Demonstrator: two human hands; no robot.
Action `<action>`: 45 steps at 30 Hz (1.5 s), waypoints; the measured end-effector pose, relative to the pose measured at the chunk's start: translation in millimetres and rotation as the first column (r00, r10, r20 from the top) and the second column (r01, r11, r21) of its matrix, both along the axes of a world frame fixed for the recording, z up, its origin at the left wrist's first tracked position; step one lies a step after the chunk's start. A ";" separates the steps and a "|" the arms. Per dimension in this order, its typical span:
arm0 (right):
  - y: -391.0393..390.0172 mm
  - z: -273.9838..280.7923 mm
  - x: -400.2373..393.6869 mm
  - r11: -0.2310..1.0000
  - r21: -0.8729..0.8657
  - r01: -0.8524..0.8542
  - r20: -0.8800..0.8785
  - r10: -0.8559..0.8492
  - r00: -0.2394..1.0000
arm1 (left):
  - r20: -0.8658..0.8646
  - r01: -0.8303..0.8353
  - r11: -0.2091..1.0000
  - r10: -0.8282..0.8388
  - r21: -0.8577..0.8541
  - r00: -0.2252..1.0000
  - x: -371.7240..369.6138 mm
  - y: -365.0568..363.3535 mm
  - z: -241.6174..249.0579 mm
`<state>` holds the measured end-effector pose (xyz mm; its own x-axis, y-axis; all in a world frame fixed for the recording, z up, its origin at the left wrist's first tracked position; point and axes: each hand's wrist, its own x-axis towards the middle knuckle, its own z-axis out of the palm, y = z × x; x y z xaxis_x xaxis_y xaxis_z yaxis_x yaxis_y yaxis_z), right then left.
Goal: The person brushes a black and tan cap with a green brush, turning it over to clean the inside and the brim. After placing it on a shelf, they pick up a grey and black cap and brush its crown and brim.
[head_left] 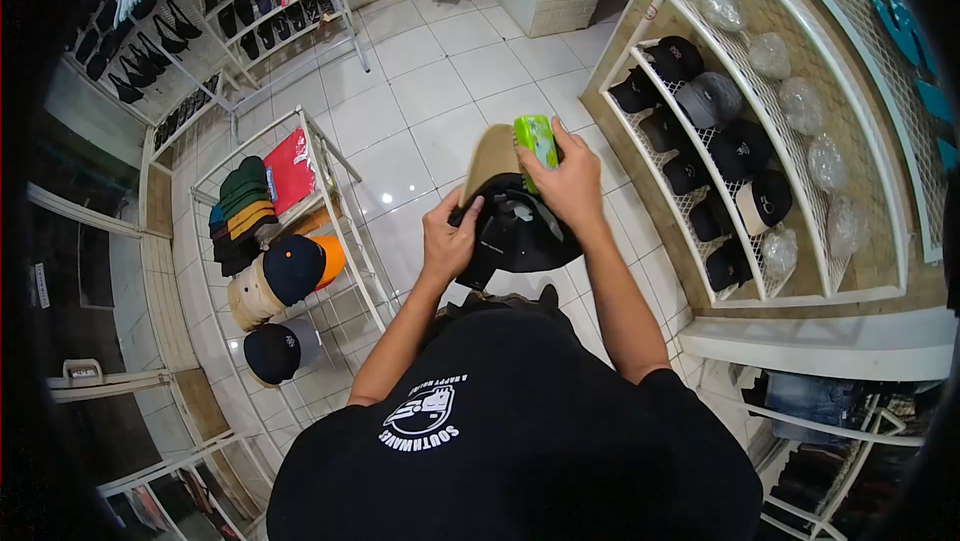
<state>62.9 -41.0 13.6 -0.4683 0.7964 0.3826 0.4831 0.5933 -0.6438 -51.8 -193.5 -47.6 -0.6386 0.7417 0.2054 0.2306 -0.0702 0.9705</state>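
Observation:
In front of my chest is a baseball cap [520,231] with a tan brim and a black crown, its hollow underside turned toward me. My left hand [450,241] grips the cap's left edge near where brim meets crown, thumb on top. In my right hand [568,179] is a bright green brush [537,146], held between thumb and fingers against the right side of the brim. The brush's underside is hidden. Some white marks or labels show inside the crown.
On my left a white wire rack [365,266] bears folded beanies [245,199], a red packet [288,171] and several caps [295,269]. To my right stands a slanted mesh shelf [690,166] with caps and clear plastic-wrapped bundles. White floor tiles [430,91] lie ahead.

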 end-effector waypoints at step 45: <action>161.9 116.8 356.1 0.635 0.409 0.655 -0.300 -0.584 0.754 | 0.044 0.528 0.814 -0.553 0.242 0.832 222.1 279.6 73.6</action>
<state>419.0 120.9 130.4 0.1499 0.5863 0.7961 0.7840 0.4201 -0.4570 170.3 86.1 26.0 -0.1743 0.9201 0.3507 -0.0097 -0.3577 0.9338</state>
